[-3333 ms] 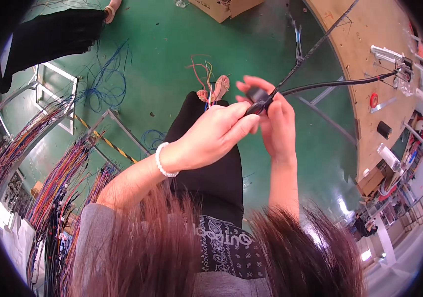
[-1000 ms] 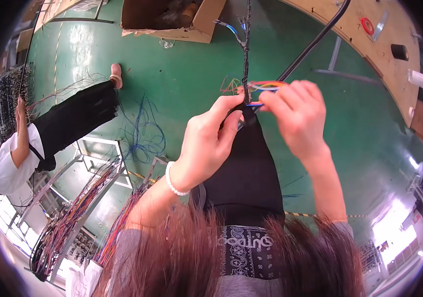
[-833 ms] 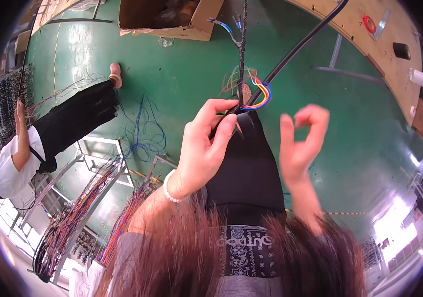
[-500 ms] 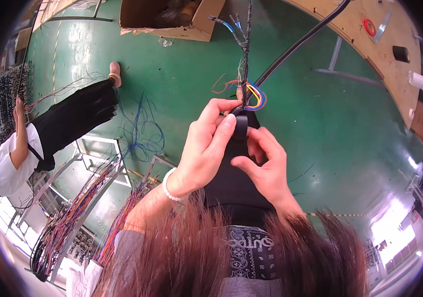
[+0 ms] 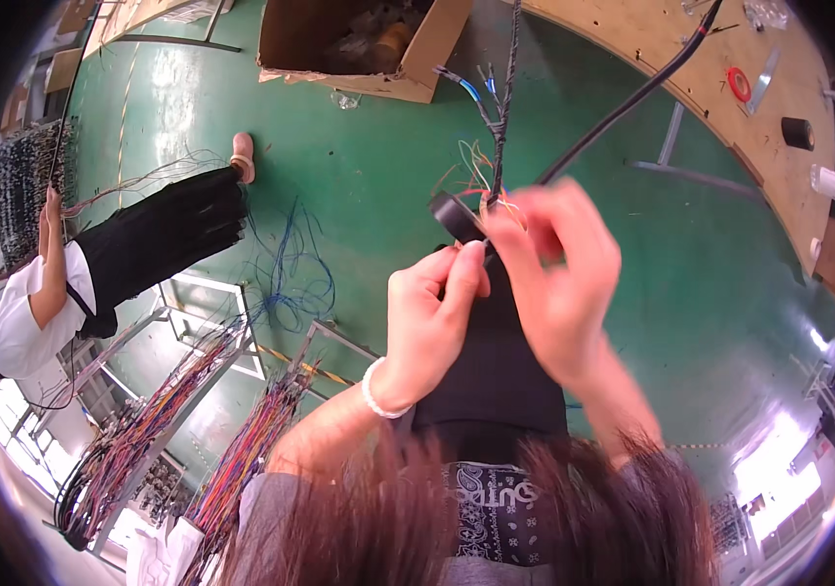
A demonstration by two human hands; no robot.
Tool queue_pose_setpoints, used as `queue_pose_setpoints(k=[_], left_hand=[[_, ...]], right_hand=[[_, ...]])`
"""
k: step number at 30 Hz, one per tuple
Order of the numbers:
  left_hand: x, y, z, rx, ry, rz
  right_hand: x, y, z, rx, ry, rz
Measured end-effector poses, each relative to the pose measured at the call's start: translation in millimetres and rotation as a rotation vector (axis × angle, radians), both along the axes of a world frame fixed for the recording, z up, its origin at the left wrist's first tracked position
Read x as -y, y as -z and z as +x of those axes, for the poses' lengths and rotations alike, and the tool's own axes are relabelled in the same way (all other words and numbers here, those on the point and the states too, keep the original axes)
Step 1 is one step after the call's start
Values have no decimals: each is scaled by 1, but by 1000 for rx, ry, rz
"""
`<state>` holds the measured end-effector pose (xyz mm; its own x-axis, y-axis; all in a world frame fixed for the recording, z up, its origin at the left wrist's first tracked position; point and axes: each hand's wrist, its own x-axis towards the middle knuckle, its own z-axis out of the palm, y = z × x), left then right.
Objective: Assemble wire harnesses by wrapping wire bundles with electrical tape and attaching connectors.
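A wire harness hangs in front of me, with a black-wrapped branch [image 5: 501,137] running up and a thicker black cable [image 5: 627,105] slanting off to the upper right. Loose thin coloured wires [image 5: 476,161] stick out at their junction. My left hand [image 5: 427,317] pinches the harness just below that junction. A roll of black tape [image 5: 455,217] sits tilted against it, right above my left fingertips. My right hand [image 5: 564,273] is at the junction's right side, fingers curled and smeared by motion; whether it grips anything is unclear. Blue-ended wires [image 5: 471,90] fork off the upper branch.
An open cardboard box [image 5: 349,73] stands on the green floor ahead. A wooden board [image 5: 710,107] at the right carries red tape [image 5: 738,84] and a black roll [image 5: 796,133]. Racks of coloured wires [image 5: 168,396] stand at the left, near another person [image 5: 41,313].
My right hand has risen from below the tape roll to the junction. The roll has tilted and shifted up-left of my left fingertips. My left hand has moved slightly down and right.
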<state>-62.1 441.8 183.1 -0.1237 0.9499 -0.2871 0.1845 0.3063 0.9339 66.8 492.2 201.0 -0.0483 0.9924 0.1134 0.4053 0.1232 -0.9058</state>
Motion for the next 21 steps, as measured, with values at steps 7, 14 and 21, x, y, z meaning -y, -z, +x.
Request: queue_pose_setpoints(k=[7, 14, 21], left_hand=[[-21, -31, -22, 539, -6, -656], [-27, -40, -18, 416, 90, -690], [10, -19, -13, -92, 318, -109]], right_hand=[[56, 63, -8, -1048, -72, -697], [61, 72, 5, -323, -140, -369], [68, -25, 15, -958, 174, -749]])
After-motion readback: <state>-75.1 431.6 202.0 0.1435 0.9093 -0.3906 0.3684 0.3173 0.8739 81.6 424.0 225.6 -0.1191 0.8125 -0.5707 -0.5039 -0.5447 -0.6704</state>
